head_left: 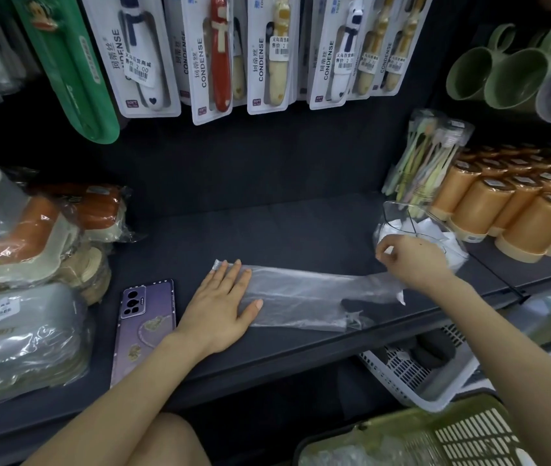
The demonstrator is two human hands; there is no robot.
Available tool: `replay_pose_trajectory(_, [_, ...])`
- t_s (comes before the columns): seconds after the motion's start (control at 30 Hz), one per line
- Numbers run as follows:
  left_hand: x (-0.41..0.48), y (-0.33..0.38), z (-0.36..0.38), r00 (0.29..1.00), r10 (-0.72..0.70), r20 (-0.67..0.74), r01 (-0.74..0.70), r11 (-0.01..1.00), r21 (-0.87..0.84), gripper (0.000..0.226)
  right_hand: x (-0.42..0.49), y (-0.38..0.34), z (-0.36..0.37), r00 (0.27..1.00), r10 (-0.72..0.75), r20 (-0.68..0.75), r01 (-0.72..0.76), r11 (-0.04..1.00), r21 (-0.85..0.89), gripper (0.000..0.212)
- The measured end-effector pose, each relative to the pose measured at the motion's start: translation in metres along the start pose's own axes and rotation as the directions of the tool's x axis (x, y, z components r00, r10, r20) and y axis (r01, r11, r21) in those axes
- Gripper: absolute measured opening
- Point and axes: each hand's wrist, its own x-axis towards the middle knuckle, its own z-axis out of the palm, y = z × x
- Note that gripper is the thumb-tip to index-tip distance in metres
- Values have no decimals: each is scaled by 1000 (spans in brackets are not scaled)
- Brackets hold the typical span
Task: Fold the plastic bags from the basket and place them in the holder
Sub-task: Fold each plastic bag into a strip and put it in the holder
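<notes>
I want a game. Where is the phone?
In the head view, the phone lies on the dark shelf, just left of the left hand pressing the plastic bag.

Shelf: dark flat board (267, 230) running left to right.
Middle: a clear plastic bag (301, 297) lies flat, stretched out left to right.
Near left: a purple phone (144, 327), camera side up, near the bag's left end.
Left: a heap of wrapped packs (25, 297).
Right: a clear holder (398, 213) with white pieces inside; a toothbrush pack (432, 153) leans behind it.
Far right: rows of orange cups (502, 210).
</notes>
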Motion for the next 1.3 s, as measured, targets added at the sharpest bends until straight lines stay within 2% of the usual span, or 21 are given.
replay_pose_trajectory(0.03, [0, 0, 0, 1000, 1, 9, -1, 1000, -1, 123, -3, -2, 2, 977, -47, -207, 27, 995, -98, 16])
replay_pose_trajectory(0.07, [-1, 0, -1, 1000, 1, 13, -1, 1000, -5, 122, -8, -10, 4, 924, -125, -360, 75, 986, -149, 13])
replay_pose_trajectory(0.1, [-1, 1, -1, 1000, 2, 11, -2, 1000, -9, 119, -16, -22, 7, 873, -202, -444, 146, 977, -158, 12])
replay_pose_trajectory(0.17, [-1, 1, -2, 1000, 10, 14, -9, 1000, -16, 113, -34, -56, 20, 830, -300, -470, 285, 953, -105, 22])
replay_pose_trajectory(0.23, [-2, 1, -1, 1000, 11, 13, -11, 1000, -15, 116, -51, -95, 40, 863, -373, -340, 381, 923, -45, 41])
replay_pose_trajectory(0.3, [-2, 0, -1, 1000, 5, 14, -4, 1000, -11, 118, -64, -123, 58, 892, -432, -134, 429, 902, -45, 57])
replay_pose_trajectory(0.37, [-2, 1, -1, 1000, -9, 16, 9, 1000, -14, 116, -71, -124, 69, 909, -409, 75, 410, 912, -1, 81])
replay_pose_trajectory(0.4, [-2, 2, -2, 1000, -19, 16, 19, 1000, -14, 111, -73, -115, 73, 916, -377, 134, 376, 926, 40, 91])
replay_pose_trajectory(0.5, [-1, 1, -1, 999, -36, 10, 37, 999, -18, 92, -73, -75, 73, 948, -296, 118, 296, 955, 25, 101])
replay_pose_trajectory(0.63, [-1, -1, 1, 999, -34, 16, 34, 999, -3, 90, -76, -15, 58, 977, -134, 166, 139, 990, -19, 101])
replay_pose_trajectory(0.7, [-1, 0, 0, 999, -29, 22, 28, 1000, 6, 91, -78, 5, 49, 989, -74, 132, 78, 997, -25, 107])
replay_pose_trajectory(0.77, [-2, 0, -1, 999, -23, 32, 23, 1000, 4, 92, -84, 3, 42, 989, -149, -12, 149, 989, -4, 97])
replay_pose_trajectory(0.8, [-2, 1, -2, 999, -22, 32, 22, 1000, 0, 92, -89, -5, 43, 959, -255, -124, 260, 965, 29, 87])
replay_pose_trajectory(0.87, [-2, 1, -2, 999, -25, 42, 24, 1000, 12, 88, -97, -26, 52, 835, -471, -284, 508, 858, 72, 62])
replay_pose_trajectory(0.93, [0, 0, -2, 998, -36, 59, 35, 999, 23, 75, -100, -43, 62, 757, -560, -336, 628, 766, 137, 40])
replay_pose_trajectory(1.0, [1, -1, -3, 996, -40, 82, 41, 999, -7, 79, -98, -50, 66, 722, -572, -389, 664, 730, 159, 26])
replay_pose_trajectory(1.07, [2, -3, -5, 996, -41, 82, 47, 997, -69, 91, -95, -52, 68, 708, -587, -393, 676, 724, 135, 23])
replay_pose_trajectory(1.17, [-3, -3, -12, 999, -40, 18, 43, 967, -250, 76, -94, -52, 63, 732, -563, -384, 650, 747, 143, 25])
replay_pose_trajectory(1.2, [-7, -3, -13, 998, -14, -54, -1, 962, -272, 73, -93, -51, 61, 748, -546, -378, 634, 756, 162, 26])
replay_pose_trajectory(1.27, [-17, -1, -18, 977, 82, -195, -127, 964, -235, 85, -91, -44, 54, 788, -500, -359, 589, 782, 204, 28])
replay_pose_trajectory(1.3, [-22, -1, -20, 967, 132, -220, -182, 957, -224, 88, -90, -40, 49, 818, -465, -338, 551, 802, 231, 29])
